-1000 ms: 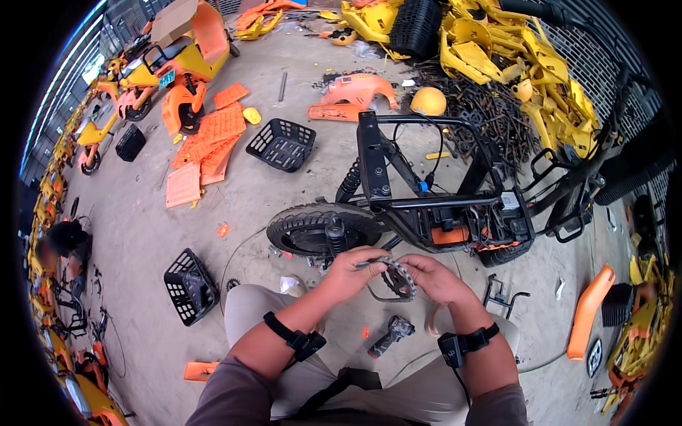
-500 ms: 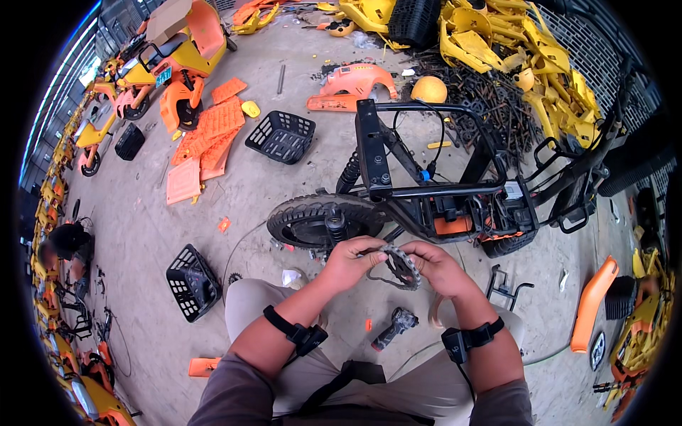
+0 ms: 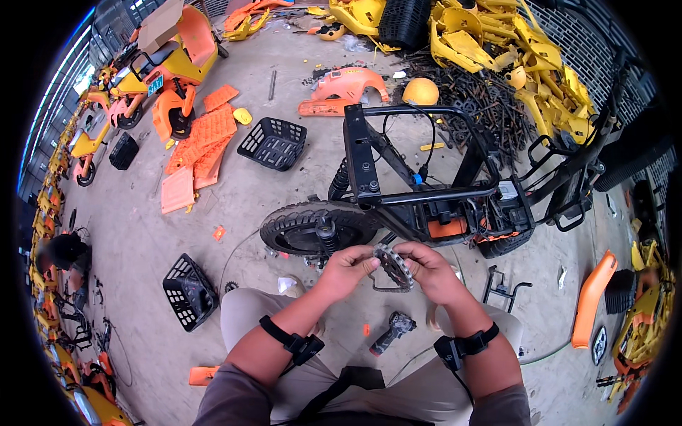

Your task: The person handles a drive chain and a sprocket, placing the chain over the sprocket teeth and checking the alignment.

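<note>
My left hand [image 3: 347,270] and right hand [image 3: 430,271] pinch the toothed ring [image 3: 397,261], its chain [image 3: 391,290] sagging below; even finger pressure should prevent slipping.

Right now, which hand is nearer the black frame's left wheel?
Left: the left hand shows just below the wheel; the right hand shows farther away, to its lower right.

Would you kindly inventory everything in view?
toothed ring: one, grey, lower centre
vehicle frame: one, black, right of centre
power tool: one, grey, lower centre
baskets: several, black, mostly left
scooters: several, yellow-orange, upper left
flat panels: several, orange, upper left
long panel: one, orange, lower right
body parts: many, yellow, upper right
scrap parts: many, dark, upper right
person: one, dark clothes, left
straps: two, black, forearms
left grip: one, bare, on toothed ring
right grip: one, bare, on toothed ring
</note>
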A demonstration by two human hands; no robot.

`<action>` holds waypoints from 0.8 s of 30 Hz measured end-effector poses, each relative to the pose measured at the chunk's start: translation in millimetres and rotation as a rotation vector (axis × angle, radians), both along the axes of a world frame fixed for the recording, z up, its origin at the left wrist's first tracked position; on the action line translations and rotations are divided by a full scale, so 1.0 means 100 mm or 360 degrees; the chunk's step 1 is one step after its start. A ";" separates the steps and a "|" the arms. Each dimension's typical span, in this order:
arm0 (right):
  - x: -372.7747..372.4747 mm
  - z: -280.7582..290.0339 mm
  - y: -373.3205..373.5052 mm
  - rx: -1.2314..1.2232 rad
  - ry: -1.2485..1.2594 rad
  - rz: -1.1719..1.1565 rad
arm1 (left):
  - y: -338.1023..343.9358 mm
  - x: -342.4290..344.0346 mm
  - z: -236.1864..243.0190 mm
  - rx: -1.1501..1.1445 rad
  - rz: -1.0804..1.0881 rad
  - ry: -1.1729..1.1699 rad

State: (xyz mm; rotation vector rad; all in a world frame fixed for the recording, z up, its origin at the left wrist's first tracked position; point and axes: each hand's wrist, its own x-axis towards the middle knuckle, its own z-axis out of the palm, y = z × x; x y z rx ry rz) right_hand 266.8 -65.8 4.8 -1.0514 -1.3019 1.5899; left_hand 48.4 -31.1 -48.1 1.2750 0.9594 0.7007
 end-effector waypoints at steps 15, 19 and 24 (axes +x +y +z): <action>-0.15 -0.10 -0.06 0.0168 0.0134 -0.0129 | -0.08 0.09 -0.12 -0.0597 0.0162 -0.0866; -0.17 -0.15 -0.06 0.0211 0.0099 -0.0206 | -0.06 0.06 -0.09 -0.0689 0.0131 -0.0882; -0.18 -0.16 -0.07 0.0234 0.0110 -0.0280 | -0.05 0.05 -0.14 -0.0583 0.0057 -0.0667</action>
